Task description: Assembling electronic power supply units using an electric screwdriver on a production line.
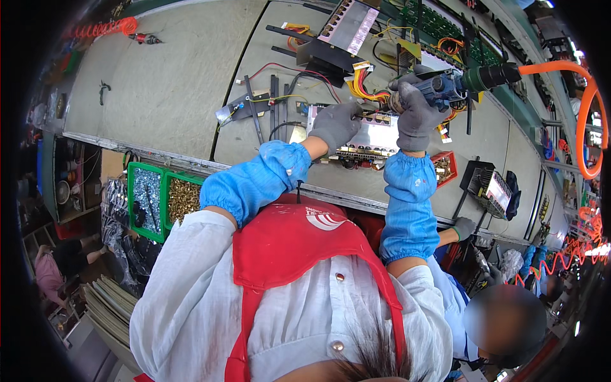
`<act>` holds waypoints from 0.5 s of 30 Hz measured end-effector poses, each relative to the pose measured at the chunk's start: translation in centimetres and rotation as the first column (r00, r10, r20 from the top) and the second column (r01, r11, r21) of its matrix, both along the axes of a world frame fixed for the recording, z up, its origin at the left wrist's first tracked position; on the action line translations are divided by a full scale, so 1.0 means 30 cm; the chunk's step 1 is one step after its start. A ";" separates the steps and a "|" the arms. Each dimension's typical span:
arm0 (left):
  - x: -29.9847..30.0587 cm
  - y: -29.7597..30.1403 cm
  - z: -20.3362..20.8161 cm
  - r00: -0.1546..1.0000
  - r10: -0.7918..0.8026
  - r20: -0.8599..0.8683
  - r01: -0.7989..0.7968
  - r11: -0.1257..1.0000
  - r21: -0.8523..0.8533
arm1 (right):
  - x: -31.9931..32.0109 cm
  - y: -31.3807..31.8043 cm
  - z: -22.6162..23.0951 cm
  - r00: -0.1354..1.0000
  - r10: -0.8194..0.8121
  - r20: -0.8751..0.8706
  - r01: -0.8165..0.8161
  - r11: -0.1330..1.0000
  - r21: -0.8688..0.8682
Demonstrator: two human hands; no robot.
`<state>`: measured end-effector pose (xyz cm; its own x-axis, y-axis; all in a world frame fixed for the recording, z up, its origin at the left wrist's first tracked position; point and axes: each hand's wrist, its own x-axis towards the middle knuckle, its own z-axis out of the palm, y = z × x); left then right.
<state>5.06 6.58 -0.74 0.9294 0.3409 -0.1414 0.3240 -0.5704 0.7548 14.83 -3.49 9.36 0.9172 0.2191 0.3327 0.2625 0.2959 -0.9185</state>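
My right hand [417, 118], in a grey glove, is wrapped round a blue power screwdriver [441, 88] that lies almost level. Its working end points left, toward my left hand [336, 125], also gloved in grey. The left fingers are pinched together over the far edge of a circuit assembly [375, 139] with a shiny metal plate; what they hold, if anything, is hidden. Just beyond the fingers rises a bundle of yellow, orange and red wires [361, 86] with white connectors. Blue sleeve covers wrap both my forearms.
An orange air hose [560, 67] runs from the screwdriver to the right. Green bins of silver screws [146, 198] and brass-coloured parts [184, 197] hang at the bench's front edge. A red tray [443, 167] stands right of the assembly. A co-worker's gloved hand [463, 227] rests nearby.
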 end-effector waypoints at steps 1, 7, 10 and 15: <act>0.001 -0.001 0.000 1.000 0.000 -0.003 0.000 1.000 0.008 | 0.000 -0.001 -0.001 1.000 0.000 0.000 0.000 1.000 0.000; 0.000 0.006 0.031 0.997 -0.013 -0.072 0.009 0.998 -0.062 | 0.020 -0.004 -0.004 0.999 0.031 0.024 -0.030 0.999 -0.013; -0.003 0.007 0.029 0.999 -0.006 -0.047 0.003 0.998 -0.057 | 0.045 -0.022 0.010 0.969 0.246 -0.040 -0.242 0.966 0.087; 0.001 0.006 0.037 0.998 -0.010 -0.058 0.006 0.998 -0.066 | 0.113 -0.007 -0.001 0.870 0.471 -0.149 -0.460 0.882 0.103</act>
